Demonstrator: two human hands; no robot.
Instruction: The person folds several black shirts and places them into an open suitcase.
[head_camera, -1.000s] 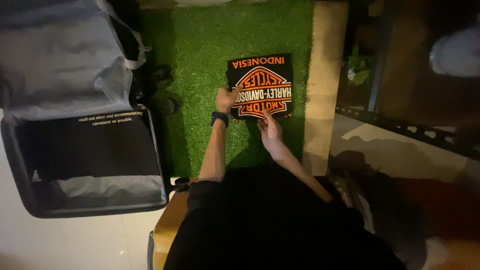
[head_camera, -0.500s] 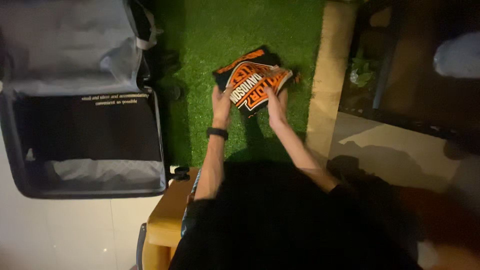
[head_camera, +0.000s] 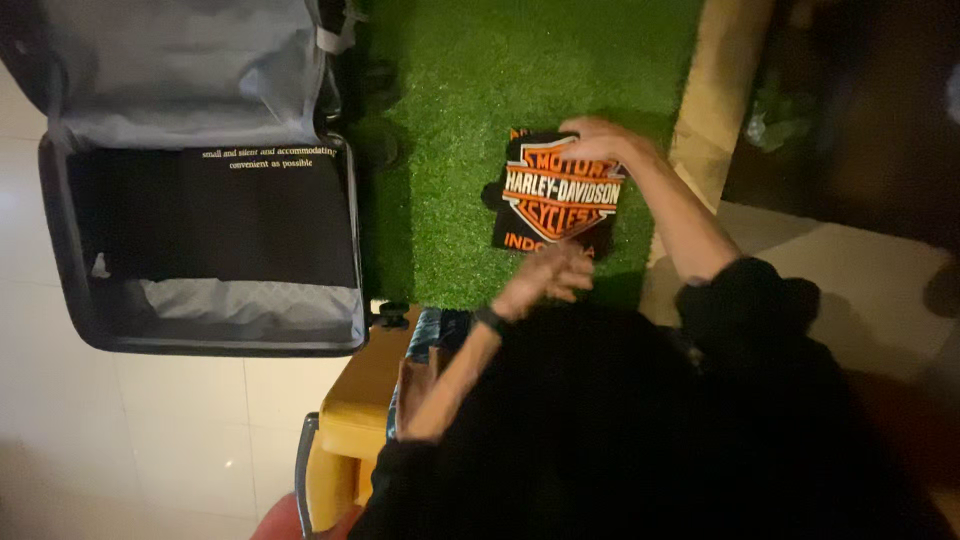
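Suitcase: an open hard-shell case (head_camera: 205, 250) lies flat on the pale tiled floor (head_camera: 150, 440), grey lining in the lid, dark lining in the lower half.
Turf: a green artificial grass mat (head_camera: 450, 150) lies just right of the suitcase.
Stool: a yellow seat (head_camera: 350, 420) stands near the person's left arm (only partly in view).
Shirt: a folded black T-shirt (head_camera: 555, 195) with an orange and white emblem lies flat on the turf.
Right hand: the right hand (head_camera: 595, 140) rests on the shirt's far edge, fingers curled over it.
Left hand: the left hand (head_camera: 550, 275) sits at the near edge, fingers loosely spread, touching the fabric without a clear grip.
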